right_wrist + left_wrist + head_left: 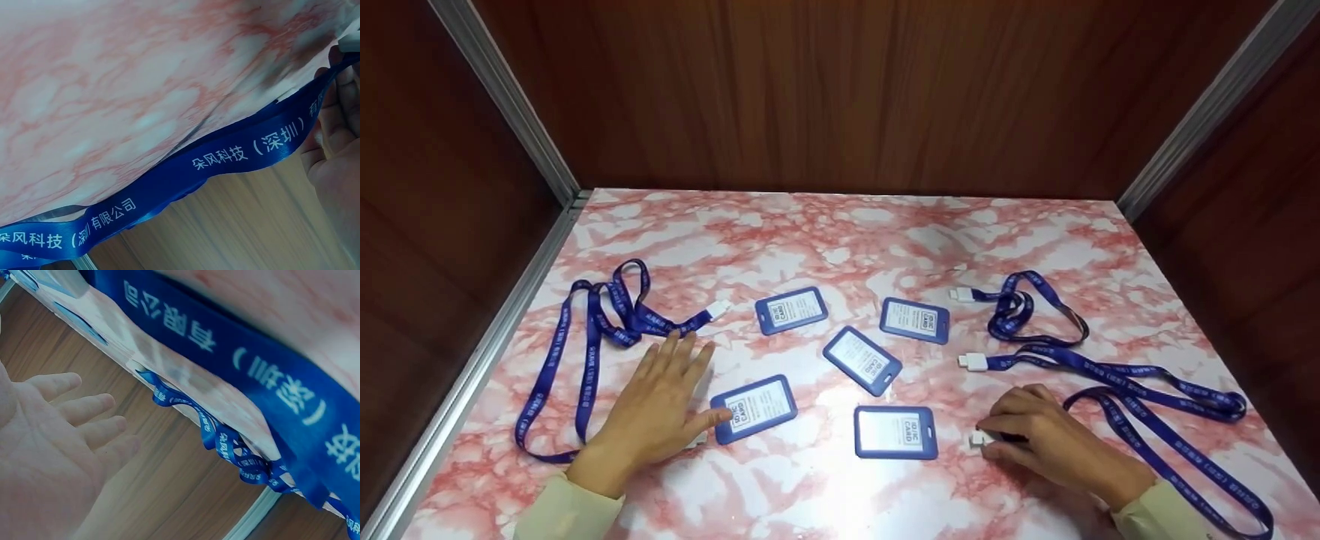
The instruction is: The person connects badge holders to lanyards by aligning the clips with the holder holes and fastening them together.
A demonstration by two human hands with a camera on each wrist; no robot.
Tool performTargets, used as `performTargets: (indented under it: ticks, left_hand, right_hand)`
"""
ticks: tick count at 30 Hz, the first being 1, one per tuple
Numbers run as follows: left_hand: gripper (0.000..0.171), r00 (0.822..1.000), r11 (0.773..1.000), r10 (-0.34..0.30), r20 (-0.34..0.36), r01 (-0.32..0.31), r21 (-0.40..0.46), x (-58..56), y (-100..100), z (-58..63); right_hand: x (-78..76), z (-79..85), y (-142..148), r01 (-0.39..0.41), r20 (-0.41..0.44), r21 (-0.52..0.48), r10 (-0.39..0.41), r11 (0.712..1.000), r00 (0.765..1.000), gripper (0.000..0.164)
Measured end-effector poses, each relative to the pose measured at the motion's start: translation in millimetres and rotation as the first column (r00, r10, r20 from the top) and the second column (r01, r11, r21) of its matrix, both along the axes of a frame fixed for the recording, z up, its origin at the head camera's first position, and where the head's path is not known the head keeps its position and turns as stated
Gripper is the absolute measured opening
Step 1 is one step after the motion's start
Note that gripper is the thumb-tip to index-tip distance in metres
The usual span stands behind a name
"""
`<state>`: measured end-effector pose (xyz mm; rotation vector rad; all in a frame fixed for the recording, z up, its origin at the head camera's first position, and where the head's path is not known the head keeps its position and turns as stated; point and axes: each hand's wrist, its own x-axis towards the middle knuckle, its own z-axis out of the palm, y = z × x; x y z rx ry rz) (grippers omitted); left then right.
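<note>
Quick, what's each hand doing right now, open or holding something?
Left hand: open, holding nothing.
Right hand: holding a blue lanyard near its white clip.

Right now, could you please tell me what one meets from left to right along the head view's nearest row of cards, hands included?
Left hand, near-left card, near-right card, white clip, right hand.
</note>
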<state>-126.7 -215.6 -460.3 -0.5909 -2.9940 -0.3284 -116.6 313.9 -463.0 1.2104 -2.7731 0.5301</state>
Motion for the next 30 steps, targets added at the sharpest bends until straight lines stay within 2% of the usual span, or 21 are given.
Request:
performTargets:
  ticks: [5, 12, 21, 26, 30]
  left_hand:
    - [0.088, 1.0, 1.0, -0.016, -0.024, 0.016, 0.014, -0.4, 7, -1.5]
    - [0.089, 0.997, 0.999, -0.049, -0.058, 0.049, 0.007, -1.0, 17, -2.0]
    - [0.088, 0.997, 0.997, -0.072, -0.018, 0.073, 0.036, 2.2, 32, -1.6]
    - [0.089, 0.993, 0.994, -0.109, -0.049, 0.11, 0.028, 2.6, 42, -3.6]
    - [0.091, 0.99, 0.991, -0.131, -0.053, 0.131, 0.008, 2.6, 49, -5.4]
  right_hand:
    - [-1.4, -1.0, -1, -0.05, -0.04, -0.051, 0.048, 0.997, 0.998, 0.027]
    - [-1.7, -0.8, -1, -0.027, -0.025, -0.047, 0.025, 0.999, 0.999, 0.027]
    - [0.4, 1.9, -2, 0.034, 0.033, -0.015, -0.033, 0.999, 0.999, 0.027]
    - [-0.4, 0.9, -3, 0.026, 0.033, -0.017, -0.025, 1.0, 0.999, 0.026]
    - [-1.5, -0.7, -3, -0.003, -0.004, -0.029, 0.003, 1.0, 1.0, 0.026]
